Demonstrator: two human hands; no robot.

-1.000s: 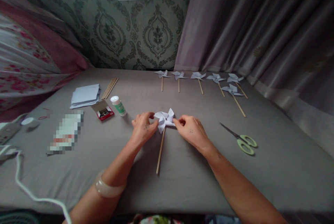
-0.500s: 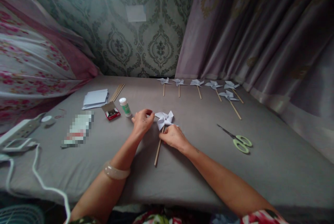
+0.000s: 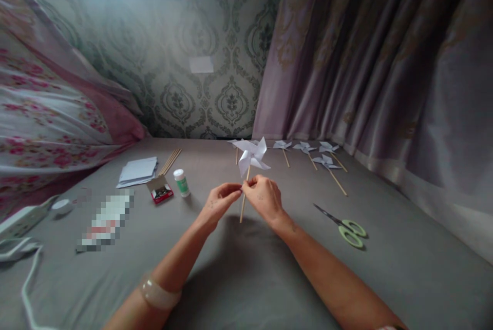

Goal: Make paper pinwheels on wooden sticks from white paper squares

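Observation:
A white paper pinwheel [image 3: 252,155] on a thin wooden stick stands nearly upright, lifted off the cloth and leaning slightly right. My right hand [image 3: 265,197] is closed, pinching the stick below the paper blades. From the other side my left hand [image 3: 219,204] reaches in, thumb and fingertips pressed together at the same part of the stick and meeting my right fingertips. Behind it, finished pinwheels [image 3: 327,160] lie in a row along the back of the grey-covered surface [image 3: 285,278]; the held one partly hides some of them.
Green-handled scissors [image 3: 351,232] lie on the right. To the left are a glue stick [image 3: 181,183], a small open red box [image 3: 162,194], stacked white paper [image 3: 137,171] and several wooden sticks [image 3: 170,161]. A power strip [image 3: 23,225] with a white cable sits far left.
The pinwheel has been raised from lying on the cloth to nearly upright. My left hand has moved from beside the blades to the stick. The view has tilted up.

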